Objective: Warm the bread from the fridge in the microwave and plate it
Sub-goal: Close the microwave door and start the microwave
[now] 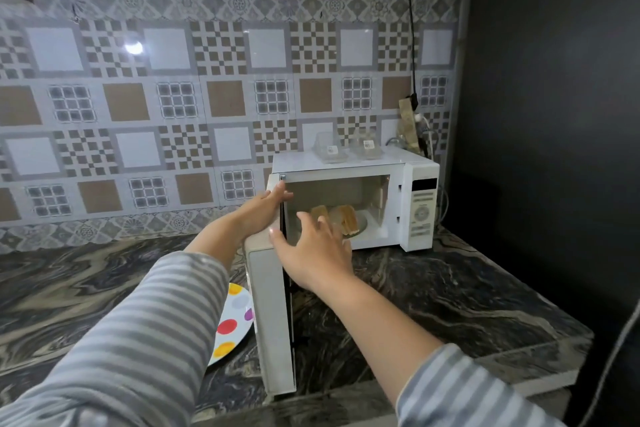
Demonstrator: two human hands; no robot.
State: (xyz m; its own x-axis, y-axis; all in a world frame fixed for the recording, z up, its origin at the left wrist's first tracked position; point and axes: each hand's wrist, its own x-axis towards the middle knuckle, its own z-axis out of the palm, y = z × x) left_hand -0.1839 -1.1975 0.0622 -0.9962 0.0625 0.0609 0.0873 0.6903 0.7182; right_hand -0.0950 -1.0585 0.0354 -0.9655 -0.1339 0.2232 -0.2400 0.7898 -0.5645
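A white microwave [420,204] stands on the marble counter with its door [268,315] swung wide open toward me. Inside, slices of bread [346,218] lie on the turntable. My left hand [263,210] grips the top edge of the open door near the hinge. My right hand [311,250] reaches into the opening with fingers spread, just in front of the bread; whether it touches the bread I cannot tell. A white plate with coloured dots [232,322] lies on the counter left of the door, partly hidden behind it.
Two clear plastic containers [346,149] sit on top of the microwave. A power strip with plugs [412,125] hangs on the tiled wall behind it, a black cable running up. A dark wall closes the right side. The counter edge [519,385] runs along the front right.
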